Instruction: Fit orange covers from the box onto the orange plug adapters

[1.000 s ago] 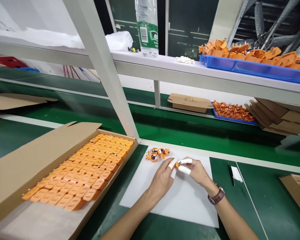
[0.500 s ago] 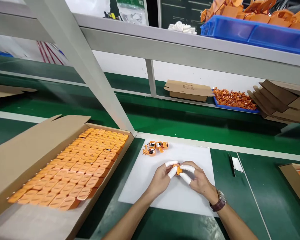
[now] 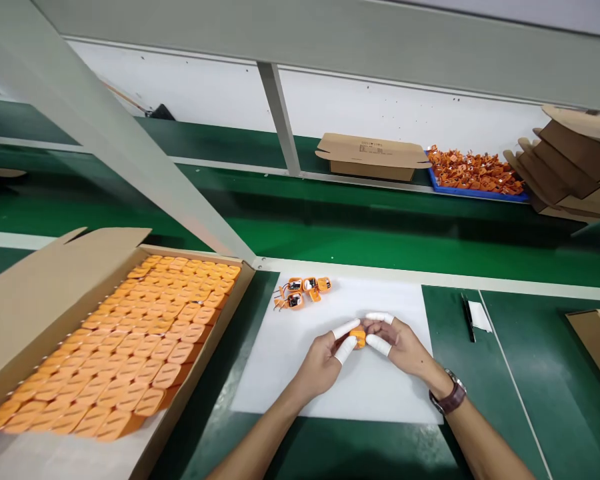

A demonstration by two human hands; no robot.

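My left hand point(image 3: 325, 360) pinches a small orange plastic housing point(image 3: 359, 337) between thumb and forefinger, both wearing white finger cots. Just to its right, my right hand point(image 3: 397, 343) has its thumb and forefinger apart, with white cots on them too. Its curled fingers come close to the housing; whether they touch it I cannot tell. Both hands are above a white sheet point(image 3: 275, 373) on the green bench. Several orange housings with dark parts and wires inside point(image 3: 295, 300) lie at the sheet's far left.
On the left stands an open carton point(image 3: 180, 400) packed with rows of orange housings point(image 3: 125, 347). A black pen-like tool point(image 3: 469, 319) and a white scrap point(image 3: 479, 317) lie to the right. Behind are a closed carton point(image 3: 373, 157), a blue tray of orange parts point(image 3: 480, 193) and stacked cartons point(image 3: 575, 167).
My right hand has come away from the orange housing, its thumb and forefinger spreading, while my left hand keeps hold. The view has tilted down, so the upper shelf's contents are out of sight.
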